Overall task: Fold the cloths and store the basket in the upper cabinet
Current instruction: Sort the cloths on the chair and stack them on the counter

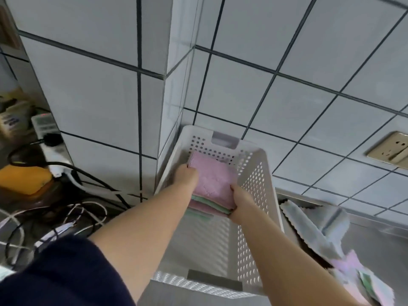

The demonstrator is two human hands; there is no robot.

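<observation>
**Both hands hold a folded stack inside the white basket**

The left hand (186, 174) and the right hand (240, 200) are apart, each clamped on an opposite side of a stack of folded cloths (213, 186). The left hand grips the stack's far left corner, fingers tucked out of sight beneath it; the right hand pinches the near right corner, thumb on top and fingers under. The top cloth is pink, with green and pink layers showing along the near edge below it.

The stack sits between the hands, within the walls of a white perforated basket (251, 195). Whether it rests on the basket floor or is held above it cannot be told. The basket stands on a steel tabletop (375, 250), its far end with the cut-out handle just beyond the hands and close to the grey tiled wall (287, 107).

To the right of the right hand, outside the basket, loose cloths (320, 230) lie crumpled on the tabletop: grey ones with zigzag edges, and pink and green ones nearer the person.

Left of the left forearm lie tangled cables (72, 217), a white power strip (47, 133) and an orange object (24, 180). On the wall beyond and to the right of the right hand is a beige wall socket (390, 151). A dark blue sleeve (55, 272) covers the left upper arm.
</observation>
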